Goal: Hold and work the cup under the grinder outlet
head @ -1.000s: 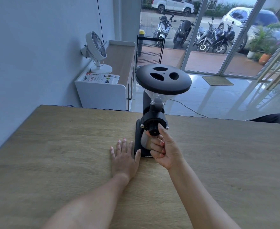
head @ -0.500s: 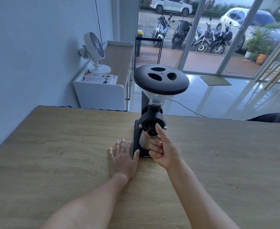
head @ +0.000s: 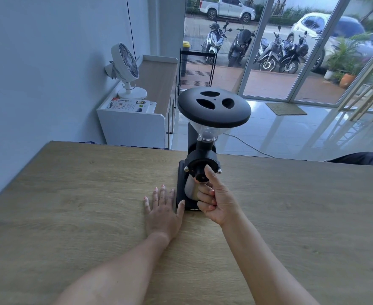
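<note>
Wooden table (head: 71, 216) fills the near view, with glass doors and parked motorbikes beyond. Grinder (head: 203, 159) stands at the far edge, near its middle. Left hand (head: 163, 212) lies flat on the table, fingers spread, thumb against the grinder's base, likely steadying it. Right hand (head: 216, 199) has its thumb up against the front knob (head: 200, 172) and fingers curled round the metal cup (head: 190, 190) below. The hand hides most of the cup; its contents cannot be told.
</note>
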The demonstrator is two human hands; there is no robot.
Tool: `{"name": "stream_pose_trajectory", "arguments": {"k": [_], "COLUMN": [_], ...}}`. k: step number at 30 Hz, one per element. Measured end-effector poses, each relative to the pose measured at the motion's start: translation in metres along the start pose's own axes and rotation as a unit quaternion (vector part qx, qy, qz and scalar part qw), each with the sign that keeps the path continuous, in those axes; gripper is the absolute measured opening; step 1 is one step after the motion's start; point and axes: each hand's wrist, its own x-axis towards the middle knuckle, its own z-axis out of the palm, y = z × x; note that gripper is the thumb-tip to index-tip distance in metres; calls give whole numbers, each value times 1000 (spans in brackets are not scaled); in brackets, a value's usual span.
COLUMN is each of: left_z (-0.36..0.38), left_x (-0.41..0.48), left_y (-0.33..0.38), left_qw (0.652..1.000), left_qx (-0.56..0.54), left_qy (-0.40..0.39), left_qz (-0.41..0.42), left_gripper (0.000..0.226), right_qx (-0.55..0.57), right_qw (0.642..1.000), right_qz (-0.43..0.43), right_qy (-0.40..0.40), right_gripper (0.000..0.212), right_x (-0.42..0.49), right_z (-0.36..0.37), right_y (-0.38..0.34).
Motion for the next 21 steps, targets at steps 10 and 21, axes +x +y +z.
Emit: {"name": "stream_pose_trajectory", "arguments": {"k": [10, 21], "left_z": [-1, -3], "left_x": [-1, -2], "left_y": [1, 1], "left_qw": [1000, 1000], "left_qx": [5, 8], "left_qy": [-5, -8], "left_qz": [0, 1], "left_gripper": [80, 73], "right_qx": [-7, -13], "right_qw": [1000, 1000], "right_qz": [-3, -5], "right_qy": [14, 13], "right_gripper": [35, 36], "right_x": [-2, -2], "right_z": [3, 1], "right_y": [-2, -2]}}
